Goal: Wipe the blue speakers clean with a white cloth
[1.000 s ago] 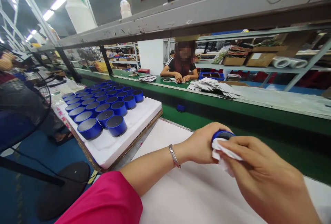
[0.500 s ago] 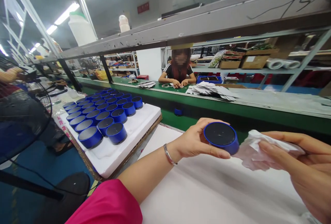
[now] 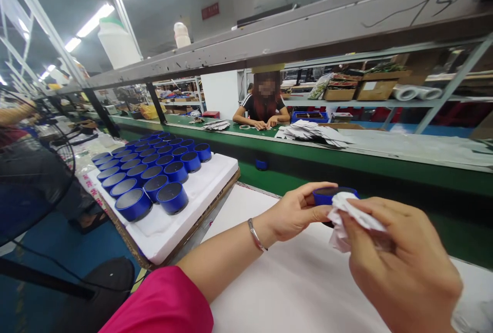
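Observation:
My left hand (image 3: 295, 213) grips a round blue speaker-like unit (image 3: 323, 196) with a black top, its side tilted toward me. Between the thumb and fingers of my right hand (image 3: 400, 251) is a crumpled white cloth (image 3: 342, 220), pressed against the side of the unit and covering part of it. To the left, rows of similar blue units (image 3: 172, 198) stand on a white foam tray (image 3: 204, 194).
White work surface (image 3: 246, 292) below my hands. A green conveyor (image 3: 215, 151) runs across ahead, with one blue unit (image 3: 261, 163) on it. Beyond sits a person (image 3: 265, 99) beside white paper pieces (image 3: 311, 133). A black fan (image 3: 34, 179) stands left; a metal shelf (image 3: 246, 48) crosses overhead.
My right hand has moved left and brought the cloth onto the unit. The unit has turned in my left hand, so its top shows less and its side more.

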Motion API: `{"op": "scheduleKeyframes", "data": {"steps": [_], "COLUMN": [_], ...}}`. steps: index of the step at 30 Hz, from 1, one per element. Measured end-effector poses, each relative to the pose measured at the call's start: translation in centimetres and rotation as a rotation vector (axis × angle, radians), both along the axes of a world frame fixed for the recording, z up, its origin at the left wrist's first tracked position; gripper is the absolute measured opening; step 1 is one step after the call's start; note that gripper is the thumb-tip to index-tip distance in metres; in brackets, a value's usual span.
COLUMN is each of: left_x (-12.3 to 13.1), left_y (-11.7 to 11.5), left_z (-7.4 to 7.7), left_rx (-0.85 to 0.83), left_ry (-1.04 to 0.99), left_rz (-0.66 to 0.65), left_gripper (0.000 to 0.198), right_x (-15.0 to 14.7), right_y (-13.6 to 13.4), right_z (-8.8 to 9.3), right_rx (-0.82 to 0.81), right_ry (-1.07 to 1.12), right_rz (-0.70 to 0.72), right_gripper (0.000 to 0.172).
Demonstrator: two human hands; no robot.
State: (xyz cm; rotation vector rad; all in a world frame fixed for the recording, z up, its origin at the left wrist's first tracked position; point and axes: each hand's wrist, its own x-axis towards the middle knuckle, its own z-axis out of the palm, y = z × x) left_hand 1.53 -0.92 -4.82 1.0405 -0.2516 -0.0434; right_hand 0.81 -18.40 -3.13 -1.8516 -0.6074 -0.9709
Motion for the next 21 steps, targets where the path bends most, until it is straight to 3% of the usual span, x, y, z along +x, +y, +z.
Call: {"op": "scheduleKeyframes", "data": {"steps": [3,5,7,13,17,21], "left_x": [-0.2,-0.3,-0.4,-0.1,-0.2,-0.3], "left_y": [-0.2,-0.3,-0.4,-0.3,0.0,0.6], "left_z": [0.0,0.1,0.2,0.5,1.1,1.4], "left_rx": [0.066,0.051,-0.009,-0.191,-0.121,-0.11], "left_ry": [-0.003,0.003,0.029,0.14,0.196,0.195], "left_rz": [0.007,-0.018,-0.026,0.036,0.057,0.046], "left_gripper": [0.1,0.102,0.098,0.08,0.088,0.089], "right_x": [1.9,3.1,3.8,2.3,1.4,3.1], "right_y": [-0.4,-0.7,-0.6,0.7,0.9,0.3], "right_z": [0.6,0.6,0.3,0.3,0.6,-0.3], "right_rx": [0.218,0.402,0.534,0.536,0.431,0.352], "right_ry": [0.438,0.71,0.829,0.788,0.693,0.688], "right_rz": [-0.068,-0.009,0.081,0.044,-0.01,0.017], "right_gripper": [0.044,0.059,0.068,0.066,0.066,0.064]}}
